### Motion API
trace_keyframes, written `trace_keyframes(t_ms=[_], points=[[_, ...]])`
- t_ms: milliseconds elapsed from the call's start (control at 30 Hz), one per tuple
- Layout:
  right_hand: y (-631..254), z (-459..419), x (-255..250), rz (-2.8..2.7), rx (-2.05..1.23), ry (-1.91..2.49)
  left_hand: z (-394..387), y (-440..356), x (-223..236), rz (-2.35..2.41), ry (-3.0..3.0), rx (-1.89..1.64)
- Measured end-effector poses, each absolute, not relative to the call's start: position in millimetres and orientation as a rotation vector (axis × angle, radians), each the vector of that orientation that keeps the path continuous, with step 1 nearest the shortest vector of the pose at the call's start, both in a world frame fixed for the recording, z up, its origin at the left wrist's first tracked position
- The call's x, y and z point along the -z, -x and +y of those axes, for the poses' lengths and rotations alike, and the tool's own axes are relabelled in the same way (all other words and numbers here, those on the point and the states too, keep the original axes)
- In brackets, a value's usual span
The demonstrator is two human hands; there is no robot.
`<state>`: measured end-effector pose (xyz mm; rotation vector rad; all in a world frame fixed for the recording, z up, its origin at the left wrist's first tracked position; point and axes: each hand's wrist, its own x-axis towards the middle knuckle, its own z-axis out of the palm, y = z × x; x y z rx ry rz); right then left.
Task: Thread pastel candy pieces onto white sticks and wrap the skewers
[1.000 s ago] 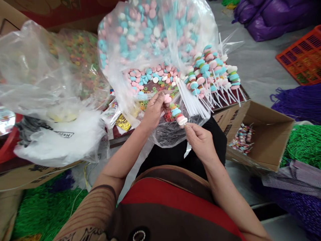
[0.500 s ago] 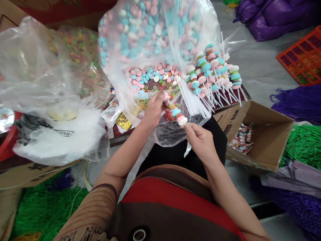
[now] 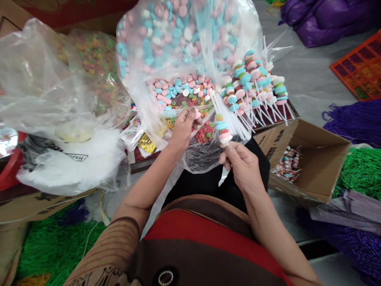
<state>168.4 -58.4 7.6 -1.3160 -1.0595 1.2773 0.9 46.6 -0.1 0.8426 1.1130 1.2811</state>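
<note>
My right hand pinches the lower end of a candy skewer, a white stick threaded with white, pink, red, blue and green pieces. The skewer points up and away from me. To its left, my left hand holds a pink candy between thumb and fingers, apart from the skewer. Loose ring candies lie just beneath and between the hands. Beyond them spread pink, blue and white candies. A bundle of white sticks lies just past the skewer.
Finished candy skewers are piled at the table's right. Behind stands a big clear bag of candies; another bag of ring candies is at left. An open cardboard box holding wrapped skewers and an orange crate are on the right.
The skewer in my right hand has moved right, away from my left hand, and now stands more upright. My left hand has barely moved and still holds the pink candy.
</note>
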Motion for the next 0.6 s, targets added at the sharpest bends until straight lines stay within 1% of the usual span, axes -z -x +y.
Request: trace_keyframes(t_ms=[100, 200, 333, 467, 600], points=[[-161.7, -44.4, -12.9, -0.902, -1.261, 1.249, 33.7, -1.7, -5.0, 1.095, -1.041, -1.291], [-152.0, -29.3, -18.1, -0.791, -1.260, 1.279, 18.4, -6.5, -9.4, 1.117, -1.309, -1.298], [-144.2, -20.3, -18.9, -0.791, -1.276, 1.322, 7.3, -14.9, -13.6, 1.135, -1.450, -1.294], [-145.0, -21.6, -13.2, -0.790, -1.322, 1.316, 3.0, -21.3, -12.2, 1.111, -1.360, -1.294], [-148.7, -24.5, -10.9, -0.795, -1.299, 1.316, 2.6, -29.3, -5.5, 1.066, -0.957, -1.283]])
